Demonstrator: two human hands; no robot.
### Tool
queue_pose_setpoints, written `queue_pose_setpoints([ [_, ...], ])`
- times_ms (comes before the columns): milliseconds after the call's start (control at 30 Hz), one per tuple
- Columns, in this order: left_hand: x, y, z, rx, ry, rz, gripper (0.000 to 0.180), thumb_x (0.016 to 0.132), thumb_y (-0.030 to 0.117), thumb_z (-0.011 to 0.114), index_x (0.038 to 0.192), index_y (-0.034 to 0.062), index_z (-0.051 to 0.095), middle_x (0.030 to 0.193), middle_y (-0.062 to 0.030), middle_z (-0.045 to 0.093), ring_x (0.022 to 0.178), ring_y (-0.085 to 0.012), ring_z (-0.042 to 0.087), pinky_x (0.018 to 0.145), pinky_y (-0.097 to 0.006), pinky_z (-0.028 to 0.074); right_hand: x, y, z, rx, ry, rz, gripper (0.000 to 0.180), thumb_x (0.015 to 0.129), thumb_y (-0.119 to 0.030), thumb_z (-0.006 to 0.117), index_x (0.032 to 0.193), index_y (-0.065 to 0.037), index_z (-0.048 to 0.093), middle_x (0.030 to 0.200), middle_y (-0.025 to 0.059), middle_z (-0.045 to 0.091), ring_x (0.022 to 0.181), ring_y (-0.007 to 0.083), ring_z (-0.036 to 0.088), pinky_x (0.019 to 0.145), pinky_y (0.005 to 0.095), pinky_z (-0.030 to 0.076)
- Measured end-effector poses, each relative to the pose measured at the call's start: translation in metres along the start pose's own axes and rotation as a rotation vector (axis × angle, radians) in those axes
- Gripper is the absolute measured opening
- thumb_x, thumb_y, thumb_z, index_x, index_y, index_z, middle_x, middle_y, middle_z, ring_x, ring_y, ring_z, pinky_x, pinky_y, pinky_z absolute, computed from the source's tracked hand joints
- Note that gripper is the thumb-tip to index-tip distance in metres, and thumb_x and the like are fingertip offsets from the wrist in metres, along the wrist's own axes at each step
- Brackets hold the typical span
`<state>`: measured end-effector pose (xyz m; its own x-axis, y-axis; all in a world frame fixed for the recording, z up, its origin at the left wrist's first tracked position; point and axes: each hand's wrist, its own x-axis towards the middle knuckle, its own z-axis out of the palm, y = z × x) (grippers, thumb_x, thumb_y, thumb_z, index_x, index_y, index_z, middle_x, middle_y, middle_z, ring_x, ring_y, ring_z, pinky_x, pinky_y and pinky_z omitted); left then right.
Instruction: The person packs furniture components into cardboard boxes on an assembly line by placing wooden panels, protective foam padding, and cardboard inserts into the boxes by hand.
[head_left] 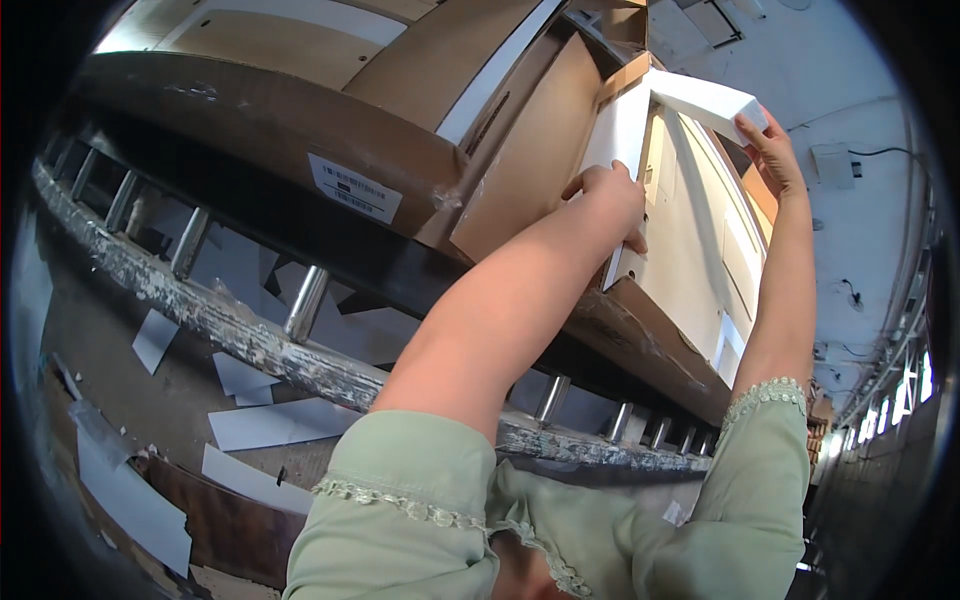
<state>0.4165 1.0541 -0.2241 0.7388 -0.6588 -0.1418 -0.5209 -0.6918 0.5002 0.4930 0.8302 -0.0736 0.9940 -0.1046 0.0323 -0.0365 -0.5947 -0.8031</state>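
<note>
In an open cardboard carton (625,310) lie pale flat panels (680,215). My left hand (612,195) is closed around the edge of a white strip, probably foam (615,135), that stands along the carton's side beside a brown cardboard flap (535,150). Part of its fingers is hidden behind the strip and my own wrist. Higher and to the right, my right hand (772,155) pinches the outer end of another white foam strip (705,100). That strip slants across the carton's far end, its inner end close to the first strip's top.
A second carton with a white label (355,188) stands on the left. Both sit over a roller conveyor with a worn, paint-chipped rail (230,325) and metal rollers (307,305). White sheet scraps (275,424) litter the floor below.
</note>
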Motion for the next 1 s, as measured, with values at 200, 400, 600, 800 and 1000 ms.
queue_pose_setpoints([
  [200,-0.001,-0.015,0.004,-0.101,0.071,-0.044,0.092,0.061,0.066,0.076,0.127,0.0084,0.05,0.126,-0.0155,0.049,0.105,-0.0321,0.062,0.082,-0.041,0.053,0.009,-0.009,0.009,0.021,-0.024,0.023,0.063,0.075,-0.023,0.082,0.13,-0.008,0.055,0.117,0.0057,0.061,0.108,0.0174,0.057,0.095,0.0315,0.047],
  [400,-0.004,-0.029,-0.001,-0.138,0.071,-0.045,0.092,0.059,0.065,0.078,0.126,0.0082,0.051,0.123,-0.0162,0.05,0.102,-0.0306,0.063,0.081,-0.037,0.052,0.013,-0.025,0.02,0.055,-0.051,0.021,0.061,0.076,-0.025,0.081,0.129,-0.007,0.055,0.117,0.0052,0.061,0.108,0.016,0.057,0.095,0.0308,0.047],
  [600,-0.01,-0.04,-0.009,-0.167,0.049,-0.03,0.092,0.061,0.063,0.078,0.128,0.0076,0.049,0.123,-0.0171,0.049,0.106,-0.032,0.061,0.084,-0.039,0.052,0.028,-0.039,0.023,-0.01,-0.04,-0.005,0.065,0.075,-0.029,0.081,0.131,-0.008,0.053,0.116,0.0056,0.061,0.109,0.0159,0.057,0.096,0.0316,0.048],
  [800,-0.014,-0.051,-0.013,-0.185,0.083,-0.019,0.092,0.063,0.061,0.078,0.13,0.0073,0.047,0.128,-0.0193,0.047,0.107,-0.0339,0.06,0.088,-0.041,0.052,0.042,-0.052,0.029,-0.084,-0.057,-0.004,0.069,0.073,-0.033,0.082,0.131,-0.008,0.053,0.117,0.0065,0.061,0.111,0.017,0.057,0.097,0.032,0.049],
  [1000,-0.021,-0.06,-0.018,-0.167,0.039,-0.04,0.094,0.063,0.061,0.078,0.134,0.0091,0.045,0.129,-0.0191,0.046,0.109,-0.0343,0.059,0.089,-0.039,0.051,0.041,-0.058,0.042,-0.091,-0.064,-0.012,0.07,0.072,-0.034,0.083,0.13,-0.008,0.054,0.117,0.0069,0.061,0.11,0.0171,0.058,0.096,0.0316,0.049],
])
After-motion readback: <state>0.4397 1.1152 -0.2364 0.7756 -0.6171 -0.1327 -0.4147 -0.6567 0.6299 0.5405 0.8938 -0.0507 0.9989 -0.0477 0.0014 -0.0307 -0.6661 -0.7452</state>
